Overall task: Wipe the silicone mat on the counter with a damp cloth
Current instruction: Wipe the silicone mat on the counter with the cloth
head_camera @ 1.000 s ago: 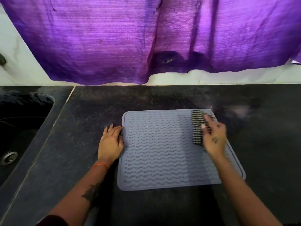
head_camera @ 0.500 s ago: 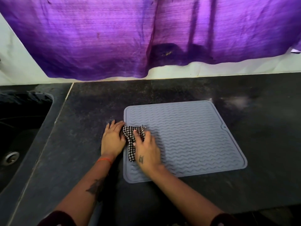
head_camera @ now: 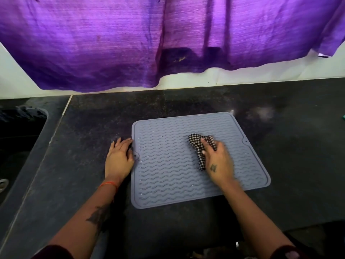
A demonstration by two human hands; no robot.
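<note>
The fingers [head_camera: 208, 144] of the right hand [head_camera: 218, 161] are laid fairly straight across a black-and-white checked cloth [head_camera: 198, 148], which is pressed flat against the grey silicone mat [head_camera: 168, 165]; no curl round the cloth is seen, though the hand is slightly blurred. The cloth is bunched right of the mat's middle, part of it trailing toward the near side beside the thumb. A small tattoo is seen on the back of that hand. The fingers [head_camera: 121, 144] of the left hand [head_camera: 118, 159] are held straight and together, palm down on the dark counter [head_camera: 84, 146], their tips and the thumb touching the mat's left edge beside a small notch with a hole. An orange thread [head_camera: 109, 185] is worn at the left wrist. The mat, ribbed with wavy lines, lies flat on the counter, slightly skewed. A sink [head_camera: 18, 139] is set into the counter at the far left, and a purple fabric [head_camera: 149, 38] is hung on the white wall [head_camera: 261, 73] beyond.
</note>
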